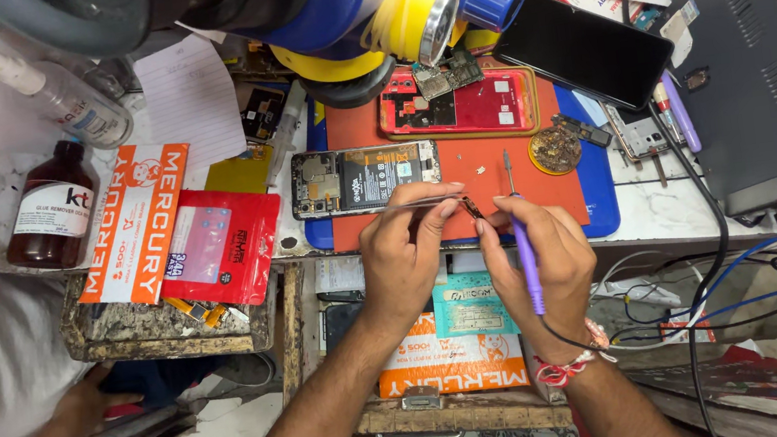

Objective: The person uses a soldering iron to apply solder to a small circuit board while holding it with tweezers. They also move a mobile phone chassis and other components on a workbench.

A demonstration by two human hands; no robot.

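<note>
The left hand (pixel 402 246) pinches thin tweezers (pixel 431 201) that hold a tiny part (pixel 472 207) steady just above the orange mat (pixel 491 171) on the desk (pixel 663 204), while the right hand (pixel 541 254) grips a purple soldering iron (pixel 524 251) like a pen so its tip reaches that part, near the open phone (pixel 364 178).

Matt orange mat (pixel 504 189), glossy tweezers (pixel 426 202)

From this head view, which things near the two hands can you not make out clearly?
- Small part at the tweezers' tip: too small to identify.
- Soldering iron in the right hand: its middle is hidden by the fingers.
- Left hand: its grip on the tweezers is partly hidden by its own fingers.
- Orange box: covered by both forearms.
- Microscope: cut off by the top edge.
</note>
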